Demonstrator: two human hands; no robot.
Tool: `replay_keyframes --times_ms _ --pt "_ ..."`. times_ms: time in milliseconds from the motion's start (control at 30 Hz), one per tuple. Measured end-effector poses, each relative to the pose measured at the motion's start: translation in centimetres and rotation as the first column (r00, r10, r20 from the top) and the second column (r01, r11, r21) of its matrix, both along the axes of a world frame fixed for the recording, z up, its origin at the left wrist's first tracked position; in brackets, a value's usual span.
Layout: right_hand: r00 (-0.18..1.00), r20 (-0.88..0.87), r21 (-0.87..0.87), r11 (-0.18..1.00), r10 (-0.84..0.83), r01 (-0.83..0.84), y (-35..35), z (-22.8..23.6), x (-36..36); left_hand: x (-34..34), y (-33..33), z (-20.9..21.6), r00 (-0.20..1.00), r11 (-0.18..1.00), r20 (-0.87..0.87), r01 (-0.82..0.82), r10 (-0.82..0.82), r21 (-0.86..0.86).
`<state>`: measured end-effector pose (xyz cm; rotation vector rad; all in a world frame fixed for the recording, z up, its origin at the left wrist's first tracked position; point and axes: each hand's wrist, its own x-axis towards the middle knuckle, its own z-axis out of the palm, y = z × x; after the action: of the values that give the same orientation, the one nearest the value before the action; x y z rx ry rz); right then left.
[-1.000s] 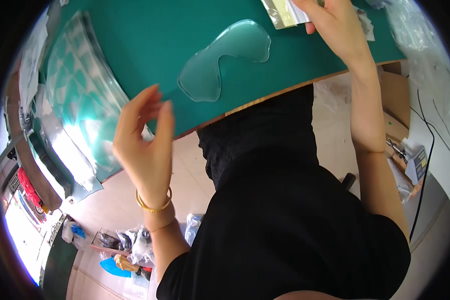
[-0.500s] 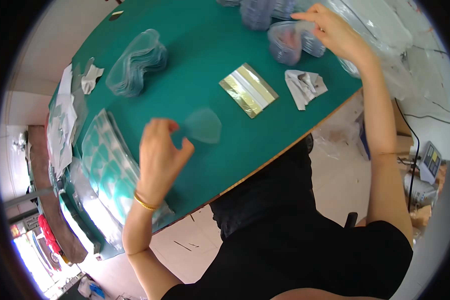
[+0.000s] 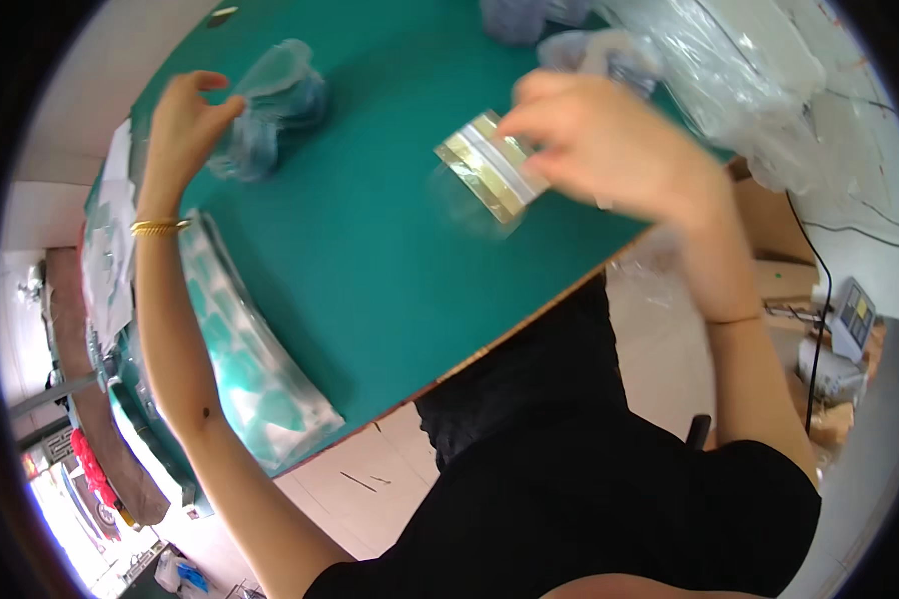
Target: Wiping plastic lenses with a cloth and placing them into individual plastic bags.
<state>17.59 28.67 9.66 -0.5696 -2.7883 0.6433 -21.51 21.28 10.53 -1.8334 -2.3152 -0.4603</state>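
Note:
My left hand (image 3: 182, 130) is at the far left of the green table, thumb and forefinger apart, beside a stack of clear curved film pieces (image 3: 260, 135). No film shows between its fingers. My right hand (image 3: 594, 140), smeared by motion, is over a square pad with yellow edges and a pale middle strip (image 3: 479, 155). A blurred, see-through film piece (image 3: 464, 205) shows by the pad and seems to hang from the right fingers; the grip itself is indistinct. Behind this hand stand more stacks of clear film pieces (image 3: 514, 20).
A long clear sheet with cut-out shapes (image 3: 260, 379) lies along the table's left edge. White scraps (image 3: 110, 240) are farther left. Clear plastic bags (image 3: 709, 70) heap up at the right. A small scale (image 3: 854, 319) stands beyond the table, near a black cable (image 3: 819, 299).
My left hand has moved away and left to the stack, without the film piece that was by its fingers. My right hand has come nearer, from the far stacks to the yellow-edged pad.

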Motion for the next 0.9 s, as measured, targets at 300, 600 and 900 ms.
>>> replay_keyframes --times_ms 300,600,900 --pt "0.967 -0.232 -0.327 0.944 -0.109 0.028 -6.8 -5.0 -3.0 14.6 -13.4 -1.5 0.977 0.972 0.205 0.009 -0.058 0.233" --pt "0.812 -0.208 0.04 0.824 -0.546 0.565 -0.8 -9.9 4.9 19.8 -22.2 -9.4 0.857 0.968 0.454 -0.191 0.245 -0.162" --pt "0.874 -0.365 -0.095 0.921 0.32 -0.377 -14.6 -11.2 -7.9 19.8 -22.7 -11.3 0.851 0.978 0.494 -0.208 0.177 0.009"
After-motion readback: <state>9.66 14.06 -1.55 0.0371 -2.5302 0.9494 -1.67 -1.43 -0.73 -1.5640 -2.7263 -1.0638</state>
